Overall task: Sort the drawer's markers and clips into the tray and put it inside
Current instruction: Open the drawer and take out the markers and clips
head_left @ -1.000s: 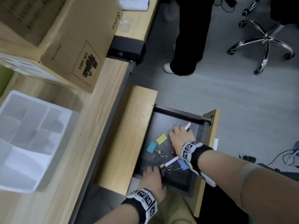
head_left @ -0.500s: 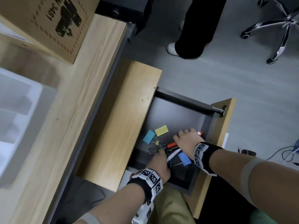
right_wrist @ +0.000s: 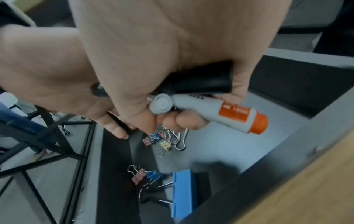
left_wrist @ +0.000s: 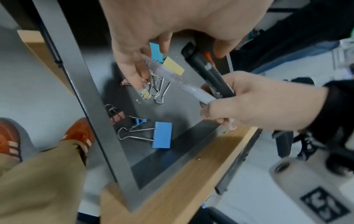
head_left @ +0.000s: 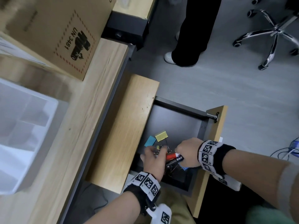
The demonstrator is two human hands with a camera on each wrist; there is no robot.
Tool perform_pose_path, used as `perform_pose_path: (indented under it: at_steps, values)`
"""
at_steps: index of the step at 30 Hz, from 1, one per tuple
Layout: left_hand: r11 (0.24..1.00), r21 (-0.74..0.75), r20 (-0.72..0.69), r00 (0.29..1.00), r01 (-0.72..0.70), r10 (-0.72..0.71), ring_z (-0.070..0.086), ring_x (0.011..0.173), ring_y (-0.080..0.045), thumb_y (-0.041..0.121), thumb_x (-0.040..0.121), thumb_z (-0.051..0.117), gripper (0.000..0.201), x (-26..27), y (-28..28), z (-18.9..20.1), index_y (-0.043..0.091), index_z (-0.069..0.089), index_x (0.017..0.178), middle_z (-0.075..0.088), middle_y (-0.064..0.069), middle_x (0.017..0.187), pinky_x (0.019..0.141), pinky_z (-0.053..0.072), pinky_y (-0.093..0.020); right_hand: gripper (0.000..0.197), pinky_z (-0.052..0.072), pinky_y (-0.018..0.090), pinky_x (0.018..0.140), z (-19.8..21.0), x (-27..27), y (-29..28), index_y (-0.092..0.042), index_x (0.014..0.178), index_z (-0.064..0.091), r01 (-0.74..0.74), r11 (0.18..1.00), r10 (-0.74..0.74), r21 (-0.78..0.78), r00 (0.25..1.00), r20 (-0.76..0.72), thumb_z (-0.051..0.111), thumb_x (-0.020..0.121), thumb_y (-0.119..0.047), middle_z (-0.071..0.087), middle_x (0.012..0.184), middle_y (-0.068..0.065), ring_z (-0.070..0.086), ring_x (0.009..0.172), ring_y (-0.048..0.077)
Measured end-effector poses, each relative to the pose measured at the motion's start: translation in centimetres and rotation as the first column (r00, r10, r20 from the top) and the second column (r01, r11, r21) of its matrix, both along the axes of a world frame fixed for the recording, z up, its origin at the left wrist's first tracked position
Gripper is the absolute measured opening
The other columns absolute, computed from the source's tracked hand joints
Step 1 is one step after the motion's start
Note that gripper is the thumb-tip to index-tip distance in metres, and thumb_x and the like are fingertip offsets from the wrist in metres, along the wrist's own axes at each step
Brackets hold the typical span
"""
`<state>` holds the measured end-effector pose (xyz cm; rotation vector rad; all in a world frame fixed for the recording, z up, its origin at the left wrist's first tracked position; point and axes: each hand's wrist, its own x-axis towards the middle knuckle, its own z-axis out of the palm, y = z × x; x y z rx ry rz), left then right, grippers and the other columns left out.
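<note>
The grey drawer point(head_left: 178, 120) stands pulled out. My right hand point(head_left: 187, 152) grips a white marker with an orange-red cap point(right_wrist: 220, 112) together with a black marker point(right_wrist: 201, 81), held just above the drawer floor. My left hand point(head_left: 153, 162) reaches down beside it; its index fingertip touches a cluster of small clips point(left_wrist: 147, 91), with the thumb apart from it. A yellow clip point(head_left: 161, 135) and a light-blue clip point(head_left: 150, 141) lie farther in. A large blue clip point(left_wrist: 162, 134) and small pink and blue ones lie near the front corner. The white tray point(head_left: 53, 101) sits on the desk at the left.
A cardboard box point(head_left: 56, 38) stands on the desk behind the tray. Another person's legs point(head_left: 194, 38) and an office chair base point(head_left: 271, 34) are on the floor beyond the drawer. My own legs and orange shoes point(left_wrist: 78, 133) are beside the drawer.
My right hand came back from the far side of the drawer and gathered the markers into its grip. The left hand slid forward onto the small clips.
</note>
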<state>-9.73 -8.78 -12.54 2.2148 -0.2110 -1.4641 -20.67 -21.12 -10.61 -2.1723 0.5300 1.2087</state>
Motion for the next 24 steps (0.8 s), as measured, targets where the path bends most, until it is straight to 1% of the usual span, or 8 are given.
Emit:
perform_pose_path:
  at_steps: [4, 6, 8, 13, 16, 19, 21, 24]
  values:
    - [0.997, -0.013, -0.054, 0.996, -0.074, 0.073, 0.064, 0.085, -0.033, 0.044, 0.086, 0.052, 0.039, 1.3, -1.7, 0.2, 0.007, 0.065, 0.085, 0.065, -0.015, 0.089, 0.081, 0.052, -0.044, 0.031, 0.051, 0.035, 0.076, 1.3, -0.6, -0.2, -0.018, 0.095, 0.064, 0.077, 0.997, -0.077, 0.022, 0.996, 0.037, 0.054, 0.082, -0.044, 0.070, 0.091, 0.003, 0.065, 0.085, 0.026]
    - [0.999, -0.037, -0.132, 0.991, -0.040, 0.034, 0.064, 0.066, -0.028, 0.038, 0.089, 0.050, 0.038, 1.7, -2.0, 0.6, 0.007, 0.065, 0.076, 0.067, -0.014, 0.075, 0.066, 0.056, -0.046, 0.028, 0.052, 0.035, 0.071, 1.3, -0.9, -0.4, -0.014, 0.092, 0.064, 0.191, 0.981, -0.191, 0.044, 0.982, -0.005, 0.057, 0.081, -0.039, 0.068, 0.086, 0.004, 0.064, 0.080, 0.026]
    - [0.996, -0.091, -0.163, 0.986, 0.025, -0.039, 0.057, 0.053, -0.019, 0.036, 0.096, 0.048, 0.034, 1.8, -2.0, 0.8, 0.009, 0.064, 0.082, 0.062, -0.008, 0.068, 0.050, 0.049, -0.031, 0.023, 0.053, 0.035, 0.065, 1.1, -0.9, -0.3, -0.011, 0.090, 0.062, 0.307, 0.949, -0.305, 0.066, 0.951, -0.044, 0.062, 0.079, -0.031, 0.064, 0.078, 0.004, 0.062, 0.075, 0.026]
    - [0.963, -0.238, -0.166, 0.972, 0.125, -0.167, 0.053, 0.049, -0.015, 0.046, 0.083, 0.069, 0.025, 1.8, -2.0, 1.7, 0.024, 0.061, 0.089, 0.065, -0.004, 0.070, 0.048, 0.041, -0.025, 0.036, 0.041, 0.026, 0.055, 1.7, 0.1, 0.6, -0.009, 0.107, 0.046, 0.449, 0.889, -0.449, 0.091, 0.893, -0.018, 0.068, 0.080, -0.018, 0.057, 0.089, 0.005, 0.056, 0.078, 0.022]
    - [0.947, -0.309, -0.171, 0.974, 0.092, -0.151, 0.044, 0.034, -0.011, 0.033, 0.081, 0.079, 0.028, 3.6, -2.4, 2.7, 0.012, 0.066, 0.093, 0.061, -0.006, 0.057, 0.037, 0.034, -0.020, 0.045, 0.040, 0.026, 0.052, 2.1, 0.8, 0.9, -0.017, 0.108, 0.032, 0.527, 0.841, -0.533, 0.127, 0.846, 0.015, 0.068, 0.080, -0.013, 0.050, 0.080, 0.000, 0.051, 0.066, 0.015]
    - [0.945, -0.319, -0.253, 0.967, -0.068, -0.016, 0.041, 0.039, -0.016, 0.030, 0.074, 0.085, 0.032, 5.0, -3.1, 3.0, 0.006, 0.065, 0.081, 0.054, -0.003, 0.049, 0.041, 0.033, -0.024, 0.052, 0.041, 0.022, 0.050, 3.0, 1.6, 0.7, -0.014, 0.121, 0.032, 0.625, 0.756, -0.645, 0.194, 0.762, 0.060, 0.067, 0.083, -0.011, 0.049, 0.079, 0.001, 0.049, 0.061, 0.012]
    - [0.932, -0.307, -0.356, 0.931, -0.192, 0.075, 0.043, 0.048, -0.016, 0.034, 0.068, 0.087, 0.039, 5.2, -3.7, 3.6, 0.006, 0.064, 0.083, 0.054, -0.003, 0.058, 0.045, 0.033, -0.026, 0.055, 0.037, 0.012, 0.042, 3.7, 2.5, 0.8, -0.011, 0.127, 0.029, 0.679, 0.692, -0.715, 0.245, 0.691, 0.105, 0.065, 0.086, -0.010, 0.046, 0.076, -0.001, 0.047, 0.058, 0.009]
    - [0.944, -0.252, -0.387, 0.916, -0.214, 0.105, 0.056, 0.062, -0.020, 0.035, 0.074, 0.081, 0.032, 4.5, -4.5, 4.6, 0.010, 0.064, 0.085, 0.058, -0.008, 0.070, 0.057, 0.044, -0.030, 0.061, 0.038, 0.013, 0.038, 4.3, 4.0, 1.5, -0.009, 0.128, 0.024, 0.729, 0.612, -0.785, 0.307, 0.609, 0.118, 0.067, 0.085, -0.010, 0.048, 0.074, 0.000, 0.050, 0.054, 0.008]
